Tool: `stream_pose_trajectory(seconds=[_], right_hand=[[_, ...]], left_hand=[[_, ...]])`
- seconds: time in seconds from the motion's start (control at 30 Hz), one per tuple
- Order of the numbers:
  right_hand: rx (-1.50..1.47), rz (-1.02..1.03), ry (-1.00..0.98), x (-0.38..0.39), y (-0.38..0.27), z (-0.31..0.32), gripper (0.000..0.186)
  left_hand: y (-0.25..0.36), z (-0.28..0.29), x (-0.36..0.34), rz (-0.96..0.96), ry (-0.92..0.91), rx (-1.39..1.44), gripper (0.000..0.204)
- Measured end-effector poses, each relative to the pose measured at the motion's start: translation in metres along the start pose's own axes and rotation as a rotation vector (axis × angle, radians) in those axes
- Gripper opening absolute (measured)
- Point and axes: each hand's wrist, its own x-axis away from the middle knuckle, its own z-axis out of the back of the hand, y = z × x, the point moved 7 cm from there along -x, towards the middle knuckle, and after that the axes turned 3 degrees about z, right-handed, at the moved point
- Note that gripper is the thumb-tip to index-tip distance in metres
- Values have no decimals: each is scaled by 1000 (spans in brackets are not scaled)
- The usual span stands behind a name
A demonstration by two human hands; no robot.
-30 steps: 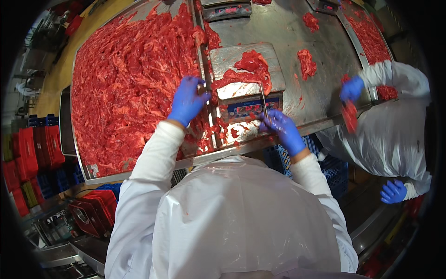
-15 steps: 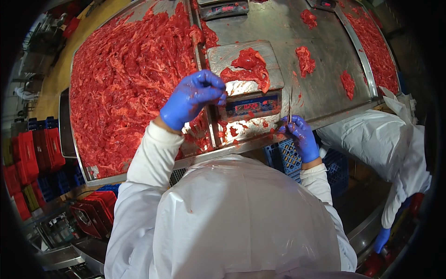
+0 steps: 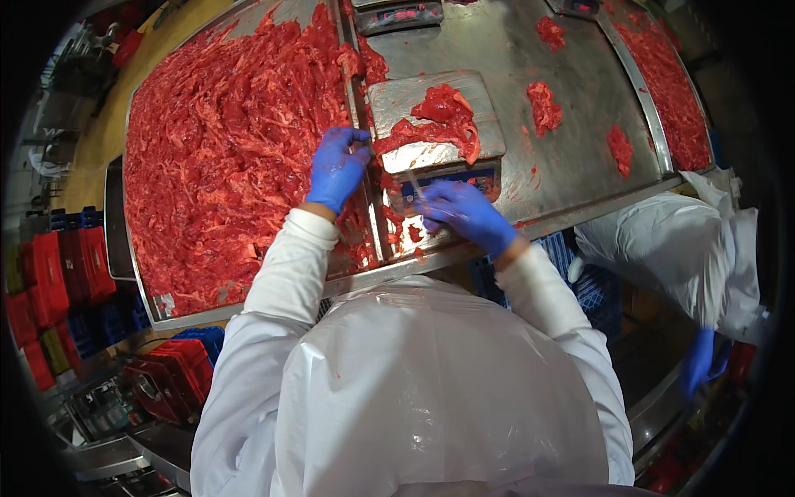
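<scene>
My right hand [image 3: 468,214], in a blue glove, is closed around a knife [image 3: 416,185] and crosses in front of the scale's display [image 3: 483,180]. The thin blade points up toward the front edge of the weighing plate [image 3: 403,159]. A piece of red raw meat [image 3: 443,116] lies on that plate, its narrow end trailing left. Beside this end, over the divider and the edge of the meat heap [image 3: 240,157], is my left hand [image 3: 338,172], also gloved. Its thumb and forefinger are apart, with nothing visible between them.
Separate meat pieces [image 3: 544,109] lie on the steel table [image 3: 497,50] to the right. A second scale [image 3: 399,16] stands at the far side. More meat fills a tray [image 3: 654,87] at far right. A co-worker in white [image 3: 662,248] leans at the right. Red crates [image 3: 83,265] stand left.
My right hand has moved left with the knife, from the table's edge to the scale's display. My left hand has drawn back left from the plate. The meat's narrow end reaches further left.
</scene>
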Motion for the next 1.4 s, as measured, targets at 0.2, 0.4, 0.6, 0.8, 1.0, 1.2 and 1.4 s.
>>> stream_pose_trajectory(seconds=[0.2,0.4,0.6,0.8,1.0,1.2,1.4], right_hand=[[-183,44,297,-15,21,26,21],[34,46,159,10,8,87,22],[82,390,355,-64,-49,93,24],[718,579,131,-70,-49,14,39],[775,400,576,-128,-74,174,45],[917,517,492,-66,-46,109,41],[704,513,247,37,37,20,37]], left_hand=[[-41,-12,42,168,-168,51,24],[-5,-23,54,90,-65,161,23],[-30,-52,66,286,-171,376,13],[-70,-40,84,430,-158,424,13],[-51,-25,76,176,-89,276,19],[-161,145,29,314,324,-357,48],[-297,194,70,865,214,-174,89]])
